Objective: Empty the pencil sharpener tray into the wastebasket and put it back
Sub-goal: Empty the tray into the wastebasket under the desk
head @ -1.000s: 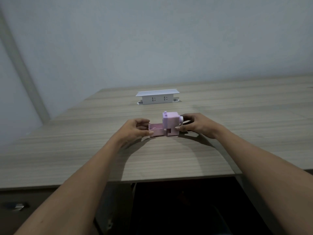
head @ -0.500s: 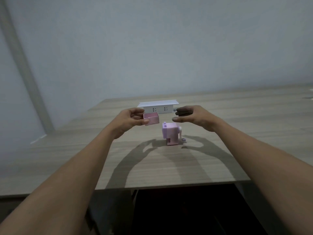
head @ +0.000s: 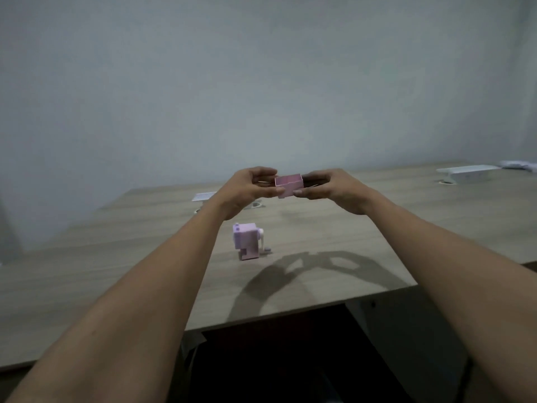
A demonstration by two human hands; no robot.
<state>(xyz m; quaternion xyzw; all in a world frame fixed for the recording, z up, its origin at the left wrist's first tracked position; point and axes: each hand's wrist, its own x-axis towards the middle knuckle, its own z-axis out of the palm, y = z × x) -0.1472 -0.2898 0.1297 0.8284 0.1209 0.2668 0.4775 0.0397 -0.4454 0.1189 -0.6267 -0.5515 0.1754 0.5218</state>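
Note:
The small pink tray (head: 288, 185) is held up in the air above the wooden table (head: 319, 234), open side up. My left hand (head: 247, 187) grips its left end and my right hand (head: 328, 189) grips its right end. The lilac pencil sharpener (head: 247, 241) stands upright on the table below and left of my hands, with its white crank on the right side and its tray slot open at the bottom. No wastebasket is in view.
A white socket box (head: 203, 196) sits on the table behind my left wrist, partly hidden. Another white socket box (head: 465, 173) lies at the far right. The table's front edge (head: 290, 314) runs below the sharpener, with dark space under it. A plain wall stands behind.
The tray has come out of the sharpener and risen in my left hand. My right hand left the sharpener and now grips the tray too. The view has shifted right.

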